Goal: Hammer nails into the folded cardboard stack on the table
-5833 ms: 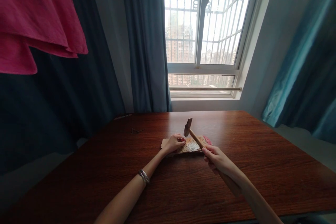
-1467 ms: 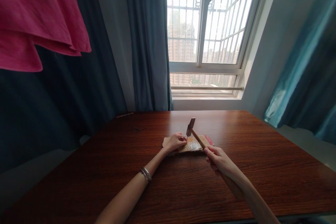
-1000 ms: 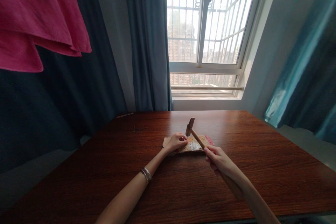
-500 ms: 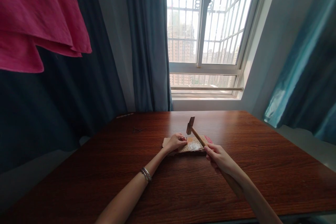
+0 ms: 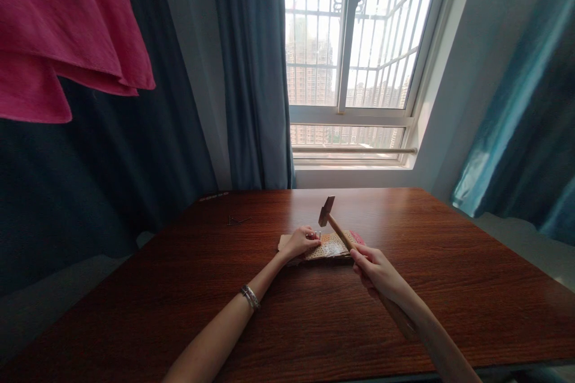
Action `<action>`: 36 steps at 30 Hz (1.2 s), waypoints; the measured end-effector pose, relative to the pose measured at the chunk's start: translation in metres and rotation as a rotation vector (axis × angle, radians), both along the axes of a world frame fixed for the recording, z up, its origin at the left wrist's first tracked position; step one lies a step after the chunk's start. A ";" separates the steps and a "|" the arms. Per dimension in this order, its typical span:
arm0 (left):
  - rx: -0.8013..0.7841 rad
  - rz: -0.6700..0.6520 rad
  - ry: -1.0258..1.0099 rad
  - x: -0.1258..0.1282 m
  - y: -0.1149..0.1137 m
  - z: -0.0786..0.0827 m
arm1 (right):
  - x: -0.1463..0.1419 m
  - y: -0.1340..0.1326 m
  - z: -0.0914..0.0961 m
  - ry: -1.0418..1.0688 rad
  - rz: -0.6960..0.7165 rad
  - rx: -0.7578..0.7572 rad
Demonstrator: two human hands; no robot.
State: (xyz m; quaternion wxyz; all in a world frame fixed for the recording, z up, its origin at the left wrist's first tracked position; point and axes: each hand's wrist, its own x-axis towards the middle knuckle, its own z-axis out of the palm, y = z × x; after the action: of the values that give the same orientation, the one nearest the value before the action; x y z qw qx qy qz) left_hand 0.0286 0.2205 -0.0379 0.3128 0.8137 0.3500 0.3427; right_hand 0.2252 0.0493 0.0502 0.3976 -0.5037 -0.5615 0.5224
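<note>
My left hand (image 5: 304, 242) is closed in a pinch over the left part of a flat, cardboard-like board (image 5: 333, 246) with a dotted, partly shiny top. At its fingertips stands a thin upright nail (image 5: 320, 235), with another slender upright shape close beside it. My right hand (image 5: 372, 266) is wrapped around the wooden handle of a hammer (image 5: 341, 233). The hammer's head is held in the air above the board, apart from the nail. My palm and fingers cover part of the handle, and the left fingers hide the nail's lower end.
Several thin dark nails (image 5: 238, 221) lie on the brown wooden table (image 5: 188, 299), to the left beyond the board. A small pale strip (image 5: 214, 196) is at the far left edge. Behind the table are a blue curtain (image 5: 256, 72) and a barred window; pink cloth (image 5: 76, 30) hangs upper left.
The hammer's head has risen very slightly. My left hand keeps its pinch in the same place on the board.
</note>
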 end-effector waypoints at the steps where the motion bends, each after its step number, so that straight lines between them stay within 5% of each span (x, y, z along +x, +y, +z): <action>1: -0.002 0.000 0.001 0.000 0.000 0.000 | 0.000 0.000 -0.001 0.002 -0.008 0.009; 12: -0.004 0.000 -0.013 0.000 -0.002 0.000 | -0.002 -0.003 0.011 0.043 -0.042 -0.020; 36: 0.005 0.016 0.007 0.000 -0.005 0.005 | -0.016 -0.013 -0.011 0.091 -0.034 -0.021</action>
State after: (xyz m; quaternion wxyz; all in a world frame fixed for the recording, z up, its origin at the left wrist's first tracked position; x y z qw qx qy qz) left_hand 0.0285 0.2154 -0.0327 0.3069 0.8129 0.3567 0.3431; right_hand 0.2095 0.0363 0.0391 0.4261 -0.4930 -0.5288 0.5439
